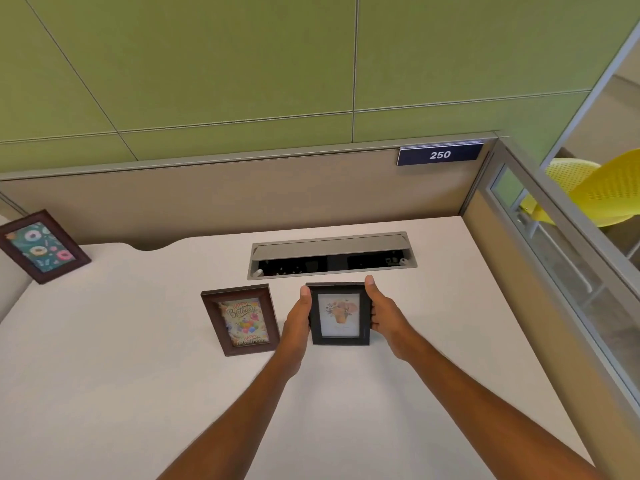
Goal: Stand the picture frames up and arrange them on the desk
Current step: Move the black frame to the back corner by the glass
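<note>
One white counter, with one cable hatch open at the rear. Three picture frames, all upright: one brown donut frame far left; one brown birthday frame centre; one black flower frame just beside it, before the hatch. Two hands: left hand and right hand, each grip clamped on the flower frame's side edges.
</note>
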A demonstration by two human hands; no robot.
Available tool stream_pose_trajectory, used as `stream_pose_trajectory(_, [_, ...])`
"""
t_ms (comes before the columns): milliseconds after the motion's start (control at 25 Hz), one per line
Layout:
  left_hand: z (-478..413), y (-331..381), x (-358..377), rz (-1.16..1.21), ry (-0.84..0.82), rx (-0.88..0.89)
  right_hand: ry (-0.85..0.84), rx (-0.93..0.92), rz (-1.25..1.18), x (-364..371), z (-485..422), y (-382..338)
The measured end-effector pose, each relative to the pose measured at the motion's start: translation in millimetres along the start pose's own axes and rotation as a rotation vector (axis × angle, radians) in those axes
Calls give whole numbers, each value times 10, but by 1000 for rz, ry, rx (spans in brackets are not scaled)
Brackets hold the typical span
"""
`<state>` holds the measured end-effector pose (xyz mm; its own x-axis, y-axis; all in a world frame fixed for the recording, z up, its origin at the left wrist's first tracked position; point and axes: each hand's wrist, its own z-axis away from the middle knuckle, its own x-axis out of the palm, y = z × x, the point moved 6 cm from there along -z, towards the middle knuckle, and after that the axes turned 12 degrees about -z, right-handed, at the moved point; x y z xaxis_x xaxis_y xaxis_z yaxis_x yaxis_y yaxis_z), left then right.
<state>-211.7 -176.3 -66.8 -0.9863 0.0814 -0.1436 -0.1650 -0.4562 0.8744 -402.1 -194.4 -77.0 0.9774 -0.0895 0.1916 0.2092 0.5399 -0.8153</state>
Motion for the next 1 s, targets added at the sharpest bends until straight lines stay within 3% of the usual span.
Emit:
stream_pose_trajectory(360, [-307,430,666,-125,-111,54,154,-83,-93,-691,7,-356])
stream_pose_trajectory(1000, [-1347,1595,2278,-196,-294,130,298,-251,-146,-2226,-569,-1679])
